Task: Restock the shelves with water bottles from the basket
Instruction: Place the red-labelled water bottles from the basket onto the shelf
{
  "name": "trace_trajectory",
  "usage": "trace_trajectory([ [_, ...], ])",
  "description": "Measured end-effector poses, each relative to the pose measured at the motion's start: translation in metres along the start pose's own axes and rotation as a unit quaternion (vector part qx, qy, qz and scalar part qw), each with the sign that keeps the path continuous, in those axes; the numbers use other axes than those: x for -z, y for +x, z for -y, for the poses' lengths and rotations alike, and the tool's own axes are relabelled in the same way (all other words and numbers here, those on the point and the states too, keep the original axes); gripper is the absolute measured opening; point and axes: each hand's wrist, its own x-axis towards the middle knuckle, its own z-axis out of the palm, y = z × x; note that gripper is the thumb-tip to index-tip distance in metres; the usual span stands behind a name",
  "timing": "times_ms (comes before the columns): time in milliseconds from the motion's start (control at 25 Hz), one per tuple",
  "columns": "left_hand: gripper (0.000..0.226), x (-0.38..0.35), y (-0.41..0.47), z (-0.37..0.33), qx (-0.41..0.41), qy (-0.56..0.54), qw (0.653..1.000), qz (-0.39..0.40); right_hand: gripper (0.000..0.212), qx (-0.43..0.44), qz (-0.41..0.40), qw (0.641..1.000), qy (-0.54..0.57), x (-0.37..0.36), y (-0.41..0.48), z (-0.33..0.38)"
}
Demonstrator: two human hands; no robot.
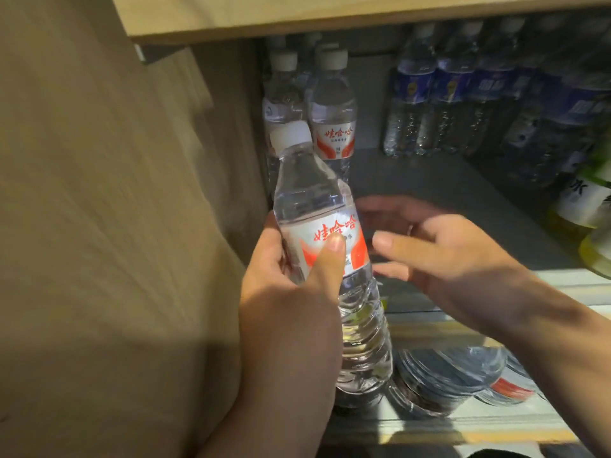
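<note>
My left hand (pixel 291 292) grips a clear water bottle (pixel 317 206) with a white cap and a red-and-white label, thumb across the label. The bottle is tilted slightly, its cap pointing at the shelf. My right hand (pixel 439 252) hovers just right of the bottle with fingers spread and relaxed, holding nothing. On the dark shelf (pixel 429 183), at the back left, stand several matching white-capped bottles (pixel 332 117). The basket is out of view.
Blue-labelled bottles (pixel 426 90) fill the shelf's back right. Green-and-yellow bottles (pixel 591 209) stand at the far right. A wooden side panel (pixel 99 193) walls the left. A wooden board (pixel 297 18) overhangs above. Dark bottles (pixel 453 375) lie on the lower shelf.
</note>
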Motion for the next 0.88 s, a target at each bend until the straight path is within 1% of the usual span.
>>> trace_trajectory([
  [80,0.011,0.0,-0.001,-0.003,-0.025,-0.002,1.0,0.019,0.062,-0.009,0.052,0.999,-0.013,-0.008,-0.013,0.0],
  [160,0.018,0.0,-0.002,-0.005,-0.044,-0.015,0.998,0.039,0.081,-0.017,0.068,0.997,-0.03,-0.013,-0.02,-0.003],
  [200,0.022,0.0,-0.003,-0.006,-0.053,-0.028,0.997,0.053,0.086,-0.014,0.068,0.997,-0.032,-0.014,-0.021,-0.006],
  [280,0.031,-0.001,-0.004,-0.009,-0.065,-0.038,0.994,0.076,0.088,0.008,0.054,0.998,-0.012,-0.019,-0.022,-0.008],
  [400,0.038,-0.001,-0.003,-0.011,-0.084,-0.017,0.993,0.084,0.091,0.042,0.013,0.999,0.016,-0.022,-0.017,-0.01],
  [480,0.035,-0.001,0.0,-0.012,-0.075,-0.014,0.995,0.066,0.091,0.068,-0.008,0.998,0.003,-0.024,-0.009,-0.009],
  [560,0.029,-0.004,0.003,-0.014,-0.055,-0.019,0.998,0.028,0.089,0.086,-0.019,0.996,-0.006,-0.028,-0.001,-0.005],
  [640,0.031,-0.009,0.006,-0.02,-0.045,-0.02,0.999,-0.007,0.084,0.102,-0.027,0.994,0.0,-0.03,0.008,0.0],
  [720,0.033,-0.013,0.01,-0.024,-0.062,0.014,0.997,-0.04,0.087,0.109,-0.047,0.993,-0.003,-0.031,0.017,0.005],
  [800,0.038,-0.014,0.017,-0.023,-0.072,0.038,0.994,-0.073,0.095,0.112,-0.067,0.991,-0.037,-0.03,0.028,0.007],
  [880,0.042,-0.013,0.027,-0.016,-0.062,0.015,0.995,-0.082,0.093,0.099,-0.08,0.989,-0.069,-0.032,0.04,0.006],
])
